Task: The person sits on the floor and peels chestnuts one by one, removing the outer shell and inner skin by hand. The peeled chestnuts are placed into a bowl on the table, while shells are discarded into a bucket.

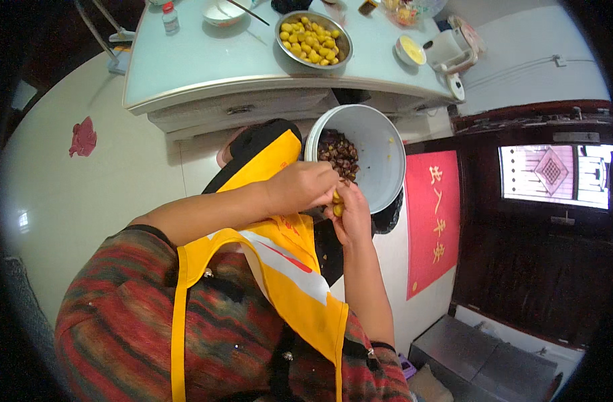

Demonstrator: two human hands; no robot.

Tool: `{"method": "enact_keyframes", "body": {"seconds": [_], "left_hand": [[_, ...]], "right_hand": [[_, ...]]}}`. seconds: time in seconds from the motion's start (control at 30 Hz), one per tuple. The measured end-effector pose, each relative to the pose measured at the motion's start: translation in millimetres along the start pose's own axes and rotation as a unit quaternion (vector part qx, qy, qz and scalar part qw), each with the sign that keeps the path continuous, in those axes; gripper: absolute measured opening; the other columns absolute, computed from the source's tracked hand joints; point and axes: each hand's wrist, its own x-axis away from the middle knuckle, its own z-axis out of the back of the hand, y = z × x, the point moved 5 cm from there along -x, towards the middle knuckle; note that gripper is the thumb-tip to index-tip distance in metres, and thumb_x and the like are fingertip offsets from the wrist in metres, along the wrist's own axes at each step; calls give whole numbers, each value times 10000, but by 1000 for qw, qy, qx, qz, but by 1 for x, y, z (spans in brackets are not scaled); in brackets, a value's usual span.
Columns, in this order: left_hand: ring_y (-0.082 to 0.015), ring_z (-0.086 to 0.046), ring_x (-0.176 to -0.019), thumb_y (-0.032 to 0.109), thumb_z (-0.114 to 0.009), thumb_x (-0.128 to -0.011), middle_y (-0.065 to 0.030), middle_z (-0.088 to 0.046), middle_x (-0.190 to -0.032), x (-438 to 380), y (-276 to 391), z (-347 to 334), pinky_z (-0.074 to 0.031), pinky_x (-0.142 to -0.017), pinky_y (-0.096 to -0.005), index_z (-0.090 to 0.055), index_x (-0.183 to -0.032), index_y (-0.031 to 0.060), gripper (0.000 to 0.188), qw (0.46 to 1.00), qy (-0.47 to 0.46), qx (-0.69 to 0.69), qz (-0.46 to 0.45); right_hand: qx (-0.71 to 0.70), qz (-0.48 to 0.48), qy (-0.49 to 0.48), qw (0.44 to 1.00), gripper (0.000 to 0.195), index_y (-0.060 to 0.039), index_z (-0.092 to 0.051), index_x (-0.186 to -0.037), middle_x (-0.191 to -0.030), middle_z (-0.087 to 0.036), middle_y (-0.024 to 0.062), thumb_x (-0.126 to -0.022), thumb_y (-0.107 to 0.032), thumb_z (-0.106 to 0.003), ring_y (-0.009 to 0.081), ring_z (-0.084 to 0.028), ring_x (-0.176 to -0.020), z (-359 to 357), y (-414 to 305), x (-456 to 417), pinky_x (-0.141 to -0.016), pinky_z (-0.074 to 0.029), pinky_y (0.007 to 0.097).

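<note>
My two hands meet over the near rim of a white plastic bucket (381, 156). In my right hand (355, 208) are a couple of yellow peeled chestnuts (338, 204), held against the palm and fingers. My left hand (311, 183) is curled, its fingertips pinching at a small brown piece of chestnut (344, 183) beside the right thumb. The fingers partly hide that piece. Dark brown chestnuts or shells (340, 153) lie in the left side of the bucket. Beyond it, a steel bowl (347, 56) on the glass-topped table (201, 65) holds many yellow peeled chestnuts (309, 40).
On the table are a white bowl (218, 12) with a chopstick across it, a red-capped bottle (170, 20), a small bowl with yellow contents (412, 50) and a white appliance (447, 47). A red mat with writing (432, 221) lies by a dark door (527, 251).
</note>
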Motion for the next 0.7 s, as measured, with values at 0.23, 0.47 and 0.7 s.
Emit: {"method": "enact_keyframes", "body": {"seconds": [0.23, 0.47, 0.7], "left_hand": [[-289, -572, -618, 23, -616, -710, -107, -549, -708, 2, -21, 26, -472, -548, -347, -572, -795, 42, 97, 997, 36, 12, 66], [-91, -555, -562, 68, -610, -795, -35, -594, -681, 19, -64, 42, -437, -513, -244, -587, -809, 26, 50, 919, 85, 161, 348], [-54, -530, -601, 82, -595, -784, -7, -585, -661, 38, -69, 25, -442, -556, -223, -596, -796, -6, 88, 842, 30, 315, 437]], "right_hand": [[-106, -80, -57, 990, 169, -41, -571, -991, -843, -596, 54, -852, -64, -478, 126, -554, -698, -9, 19, -9, -533, -426, 221], [-171, -110, -26, 979, 187, -39, -570, -958, -813, -581, 64, -912, -218, -539, 128, -535, -650, 3, -8, -55, -500, -444, 205], [-196, 37, -105, 974, 380, 33, -447, -1162, -1154, -466, 175, -926, -259, -505, 332, -518, -1049, -66, -134, -151, -872, -497, 460]]}}
